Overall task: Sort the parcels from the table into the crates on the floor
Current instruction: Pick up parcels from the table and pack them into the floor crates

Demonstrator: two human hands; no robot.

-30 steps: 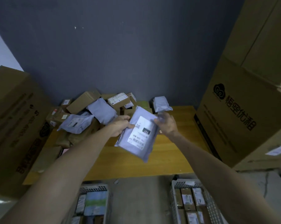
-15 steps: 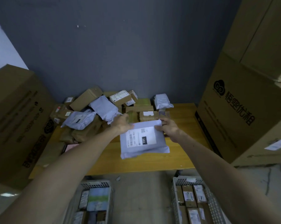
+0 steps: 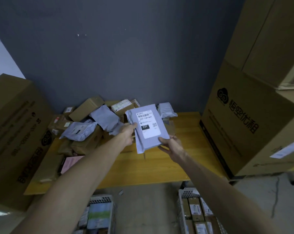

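Because the routing code has to be read before a crate is chosen, the grey poly mailer (image 3: 148,127) is held in the air above the wooden table (image 3: 185,166), near its centre, with the shipping label (image 3: 147,124) facing the wearer and nearly upright; the label shows a barcode, the code 231-239-K01 and a black box marked 231. The left hand (image 3: 129,134) pinches the mailer at its 9 o'clock edge, thumb on the front face; the right hand (image 3: 172,146) grips the 5 o'clock corner, thumb on top and fingers curled beneath, which judged from the pose carries the weight and keeps the soft bag flat. The unsorted parcel pile (image 3: 92,119) lies on the table at 10 o'clock from the mailer, brown boxes mixed with grey bags; a pink sheet (image 3: 70,163) lies at 8 o'clock. Two perforated crates stand on the concrete floor (image 3: 148,208) before the table; the left crate (image 3: 100,213) at 7 o'clock and the right crate (image 3: 196,210) at 5 o'clock both already hold parcels. Large printed cartons flank the table, the left carton (image 3: 12,132) at 9 o'clock and the right carton stack (image 3: 244,132) at 3 o'clock; a dark grey wall (image 3: 126,56) closes the space at 12 o'clock.
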